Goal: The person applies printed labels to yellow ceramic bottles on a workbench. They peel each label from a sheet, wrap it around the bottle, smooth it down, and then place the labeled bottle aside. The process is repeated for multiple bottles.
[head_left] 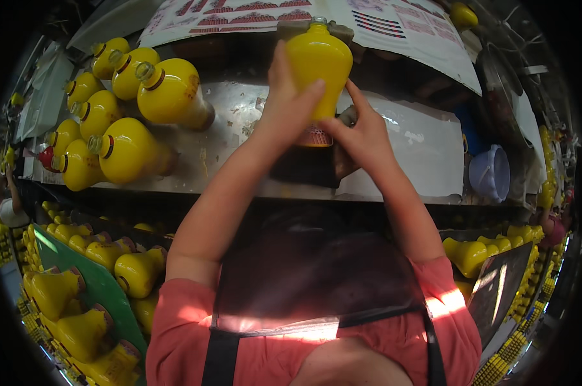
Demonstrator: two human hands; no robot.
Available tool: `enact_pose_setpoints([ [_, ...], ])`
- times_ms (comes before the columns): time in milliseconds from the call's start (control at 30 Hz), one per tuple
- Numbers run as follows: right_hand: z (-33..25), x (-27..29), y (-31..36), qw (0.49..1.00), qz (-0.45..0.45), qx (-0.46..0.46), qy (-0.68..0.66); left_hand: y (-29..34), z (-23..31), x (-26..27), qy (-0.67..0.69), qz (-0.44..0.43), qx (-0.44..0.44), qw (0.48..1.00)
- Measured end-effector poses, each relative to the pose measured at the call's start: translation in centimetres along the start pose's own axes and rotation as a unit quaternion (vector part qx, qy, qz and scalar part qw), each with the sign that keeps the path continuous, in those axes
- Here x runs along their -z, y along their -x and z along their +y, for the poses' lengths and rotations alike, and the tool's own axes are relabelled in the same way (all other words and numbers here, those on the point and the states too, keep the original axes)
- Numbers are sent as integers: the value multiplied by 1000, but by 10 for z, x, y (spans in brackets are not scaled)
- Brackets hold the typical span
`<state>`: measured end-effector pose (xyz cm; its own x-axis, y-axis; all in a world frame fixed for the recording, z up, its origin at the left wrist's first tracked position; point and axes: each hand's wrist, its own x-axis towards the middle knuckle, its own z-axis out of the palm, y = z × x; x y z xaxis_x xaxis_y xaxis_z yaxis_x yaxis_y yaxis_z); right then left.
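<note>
Over the bench's middle, a glossy yellow bottle (321, 61) with a clear glass neck stands neck-up between my two hands. My left hand (291, 100) is wrapped along its left side, thumb across the front. Lower down, my right hand (363, 132) grips the bottle near its base, with thumb and a finger against it. A reddish patterned band (314, 136) shows around the bottle's foot, just beneath my hands. Part of the right hand's fingers is hidden, and something dark lies below the foot, too shadowed to name.
Several finished-looking yellow bottles (170, 91) stand at the bench's left. Printed sheets (246, 16) cover a raised panel at the back. White paper (419, 145) lies right of my hands, near a pale lavender bucket (489, 172). More yellow bottles (136, 270) fill racks below both sides.
</note>
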<state>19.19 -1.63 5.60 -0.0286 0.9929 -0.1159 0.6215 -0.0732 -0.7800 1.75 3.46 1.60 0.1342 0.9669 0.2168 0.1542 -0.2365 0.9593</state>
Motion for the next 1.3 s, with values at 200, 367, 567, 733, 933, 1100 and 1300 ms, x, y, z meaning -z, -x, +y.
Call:
enact_pose_setpoints([
  [200, -3, 25, 2, 951, 24, -42, -306, 4, 12, 4, 352, -59, 90, 930],
  [367, -4, 13, 14, 941, 53, 319, 101, 2, 15, 2, 356, -51, 124, 925],
  [567, -8, 6, 13, 928, 127, 350, 27, 0, 12, 7, 380, -41, 106, 918],
  [733, -15, 13, 15, 928, 189, 266, 181, 1, 20, 5, 315, -17, 95, 944],
  [933, -24, -1, 36, 829, 60, 524, 185, 0, 28, 7, 282, -5, 115, 953],
  [1100, -23, -8, 45, 835, 107, 496, 213, -5, 25, 6, 275, -25, 135, 952],
  [1300, -20, -3, 42, 917, 65, 364, 150, -8, 18, 3, 255, -14, 133, 958],
])
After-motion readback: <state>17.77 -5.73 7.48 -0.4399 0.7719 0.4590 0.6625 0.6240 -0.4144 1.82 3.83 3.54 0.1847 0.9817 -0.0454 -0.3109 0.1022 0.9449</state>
